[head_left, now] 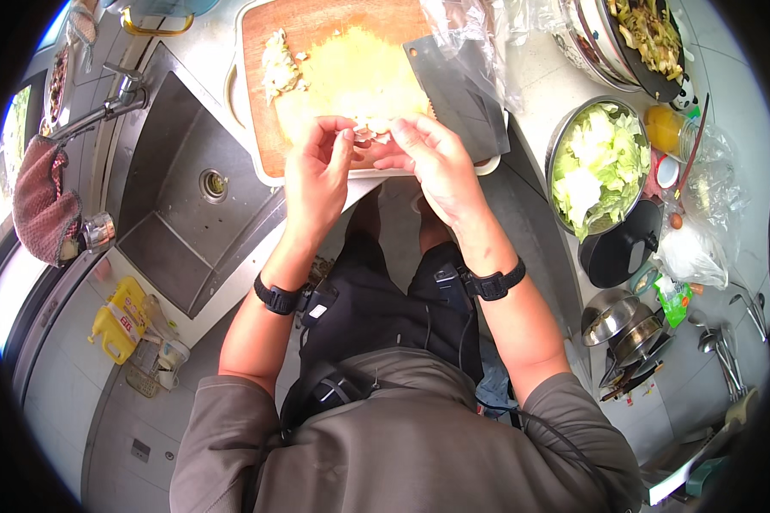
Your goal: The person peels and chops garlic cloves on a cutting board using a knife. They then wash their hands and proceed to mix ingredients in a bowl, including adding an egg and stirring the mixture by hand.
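Note:
Both hands meet over the near edge of a wooden cutting board (333, 25) framed in white. My right hand (439, 160) pinches a small pale piece (380, 123), apparently a garlic clove, between thumb and fingertips. Close by on the left, my left hand (317, 173) has curled fingers with the thumb near the index finger; whether it grips anything is unclear. Papery whitish-pink skins (371, 136) show between the hands. A heap of chopped pale pieces (281, 67) lies at the board's left. A broad cleaver blade (459, 93) rests along its right side, partly under clear plastic.
Left of the board is a steel sink (179, 154) with a faucet (125, 96). To the right stand a bowl of torn lettuce (600, 167), a dark plate of cooked food (651, 38), a jar (670, 131), plastic bags (693, 253) and stacked metal pots (629, 327).

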Tool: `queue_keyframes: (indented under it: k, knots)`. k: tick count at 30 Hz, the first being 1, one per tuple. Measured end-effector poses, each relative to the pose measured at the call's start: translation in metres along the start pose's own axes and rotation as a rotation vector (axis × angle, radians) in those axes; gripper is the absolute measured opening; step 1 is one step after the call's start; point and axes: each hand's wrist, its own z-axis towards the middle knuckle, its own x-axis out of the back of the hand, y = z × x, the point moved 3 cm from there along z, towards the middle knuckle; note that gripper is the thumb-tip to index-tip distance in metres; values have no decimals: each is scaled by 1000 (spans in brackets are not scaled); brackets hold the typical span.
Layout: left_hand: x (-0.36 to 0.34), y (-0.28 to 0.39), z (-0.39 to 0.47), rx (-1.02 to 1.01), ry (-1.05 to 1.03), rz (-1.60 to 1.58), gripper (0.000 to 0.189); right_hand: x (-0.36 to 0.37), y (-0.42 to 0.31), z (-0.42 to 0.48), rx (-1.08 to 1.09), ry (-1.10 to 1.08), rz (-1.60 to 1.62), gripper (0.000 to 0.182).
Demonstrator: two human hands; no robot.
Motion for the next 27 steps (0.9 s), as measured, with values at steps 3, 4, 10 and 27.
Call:
queue_keyframes:
  k: [3, 4, 10, 27]
  knots:
    - [0, 1, -3, -47, -7, 155, 14, -4, -3, 2, 93, 43, -154, 27]
    - [0, 2, -3, -39, -6, 144, 14, -3, -3, 2, 111, 35, -186, 27]
    - [0, 2, -2, -15, 4, -44, 14, -1, -3, 5, 117, 32, -278, 25]
    - [2, 2, 1, 247, -115, -228, 24, -4, 1, -1, 206, 111, -404, 24]
